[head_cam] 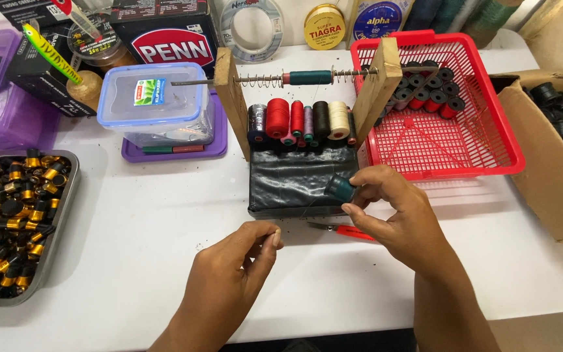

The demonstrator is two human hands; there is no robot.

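Head camera view, looking down at a white table [131,248]. The right hand [395,212] pinches a small dark teal spool [342,188] between thumb and fingertips, just above the front edge of a black-wrapped wooden thread rack [298,179] holding red, black and cream spools. The left hand [236,274] hovers nearby with thumb and forefinger pressed together, perhaps on a thread too fine to see. Red-handled scissors [346,229] lie under the right hand.

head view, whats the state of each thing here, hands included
right hand: pinching a small teal spool
left hand: fingertips pinched, thread not clear
clear plastic box: lid on
red basket: open, spools at back
metal tray: full of black and gold pieces
cardboard box: open
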